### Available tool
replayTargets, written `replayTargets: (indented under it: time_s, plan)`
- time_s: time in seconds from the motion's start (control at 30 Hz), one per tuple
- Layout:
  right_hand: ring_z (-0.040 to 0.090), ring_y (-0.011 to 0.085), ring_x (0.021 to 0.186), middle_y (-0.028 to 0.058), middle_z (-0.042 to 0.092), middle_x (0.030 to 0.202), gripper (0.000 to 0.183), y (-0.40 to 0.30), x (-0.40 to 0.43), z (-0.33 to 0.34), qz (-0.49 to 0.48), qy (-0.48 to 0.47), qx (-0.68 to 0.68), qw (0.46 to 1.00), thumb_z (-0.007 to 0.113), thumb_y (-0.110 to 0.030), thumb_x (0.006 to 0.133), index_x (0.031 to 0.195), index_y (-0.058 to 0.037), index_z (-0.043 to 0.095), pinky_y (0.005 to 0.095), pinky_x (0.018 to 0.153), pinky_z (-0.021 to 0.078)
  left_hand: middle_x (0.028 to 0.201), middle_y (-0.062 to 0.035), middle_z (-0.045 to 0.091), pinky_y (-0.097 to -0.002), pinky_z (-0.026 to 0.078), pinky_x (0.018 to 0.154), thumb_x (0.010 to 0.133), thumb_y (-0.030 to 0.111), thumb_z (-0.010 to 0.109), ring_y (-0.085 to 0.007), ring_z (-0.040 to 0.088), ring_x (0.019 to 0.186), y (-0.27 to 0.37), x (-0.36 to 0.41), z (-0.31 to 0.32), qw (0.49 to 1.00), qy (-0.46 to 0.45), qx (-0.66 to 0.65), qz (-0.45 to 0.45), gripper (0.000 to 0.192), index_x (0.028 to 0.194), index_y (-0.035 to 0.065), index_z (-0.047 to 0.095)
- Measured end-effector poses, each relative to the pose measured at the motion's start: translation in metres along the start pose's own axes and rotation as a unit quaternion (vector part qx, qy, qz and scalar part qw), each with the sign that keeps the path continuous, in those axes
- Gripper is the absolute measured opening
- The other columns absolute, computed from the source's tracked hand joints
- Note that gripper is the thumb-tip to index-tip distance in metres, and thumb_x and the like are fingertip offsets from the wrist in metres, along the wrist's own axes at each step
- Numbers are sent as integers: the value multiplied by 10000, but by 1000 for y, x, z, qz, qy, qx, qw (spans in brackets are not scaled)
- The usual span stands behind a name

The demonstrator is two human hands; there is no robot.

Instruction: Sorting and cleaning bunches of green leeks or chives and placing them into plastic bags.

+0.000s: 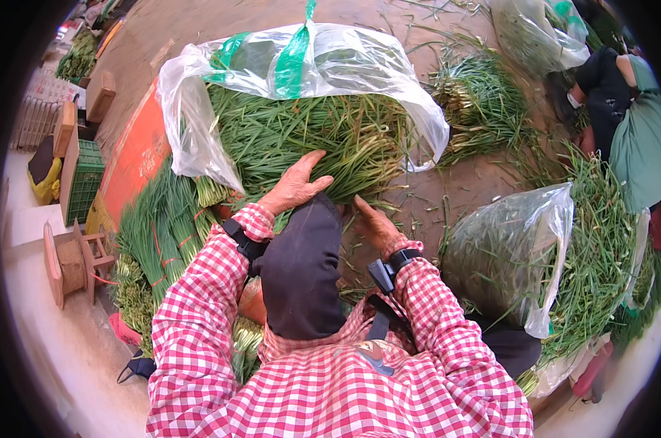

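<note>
A large heap of long green leafy stalks (308, 126), perhaps chives, lies before me, partly under a clear plastic bag with green stripes (357, 52). My left hand (297, 183) rests on the heap's near side, fingers spread, palm down. My right hand (379, 224) is at the heap's near right edge, over the brown floor, its fingers extended; nothing shows in it. Bundles of green stalks tied with red bands (169, 235) lie to the left beside my left forearm. A dark cloth-covered shape hides part of the space between my arms.
At right stand a filled clear bag (500, 252) and loose stalks (593, 257); another pile (478, 104) lies beyond. A person in green (637, 131) sits far right. A green crate (86, 180) and a wooden spool of twine (70, 265) are at left.
</note>
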State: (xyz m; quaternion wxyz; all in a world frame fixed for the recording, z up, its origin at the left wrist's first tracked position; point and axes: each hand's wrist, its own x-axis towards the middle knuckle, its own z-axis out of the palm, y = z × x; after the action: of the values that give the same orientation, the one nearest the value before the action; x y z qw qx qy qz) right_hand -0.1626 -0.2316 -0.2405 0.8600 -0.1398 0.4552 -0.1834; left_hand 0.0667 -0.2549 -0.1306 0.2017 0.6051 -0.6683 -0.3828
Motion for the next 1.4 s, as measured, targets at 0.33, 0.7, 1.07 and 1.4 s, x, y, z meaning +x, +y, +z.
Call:
replayTargets:
  time_s: [0.33, 0.7, 1.07, 1.4]
  plan:
    - [452, 190, 1167, 64, 483, 1267, 598, 8, 6, 30, -265, 7, 74, 961, 709, -259, 812, 1302, -51, 435, 330, 964, 388, 1501, -230, 142, -362, 124, 1137, 905, 559, 414, -317, 127, 1403, 5, 3, 17, 963, -265, -53, -11, 852, 1446, -24, 109]
    - [496, 216, 1140, 113, 496, 1287, 778, -14, -7, 35, -158, 133, -17, 978, 754, -350, 759, 1341, 7, 380, 320, 975, 388, 1141, -173, 609, -300, 446, 902, 897, 311, 591, -224, 582, 1041, 8, 7, -4, 979, -63, -156, -111, 464, 1221, -17, 546]
    - [567, 154, 1021, 55, 614, 1116, 638, 4, 23, 14, 26, 22, 25, 999, 671, -483, 806, 1202, 1, 545, 292, 914, 436, 1365, -197, 391, -506, 234, 1054, 851, 599, 484, -336, 339, 1287, -31, -6, 49, 984, -14, 130, -117, 717, 1281, 25, 494]
    - [620, 217, 981, 97, 587, 1168, 569, -39, -44, 83, -23, -37, 74, 996, 603, -396, 858, 1278, -36, 473, 337, 857, 511, 1111, -215, 611, -373, 443, 915, 736, 470, 728, -294, 582, 1059, 5, -17, 17, 974, -34, -206, -87, 720, 1191, -51, 532]
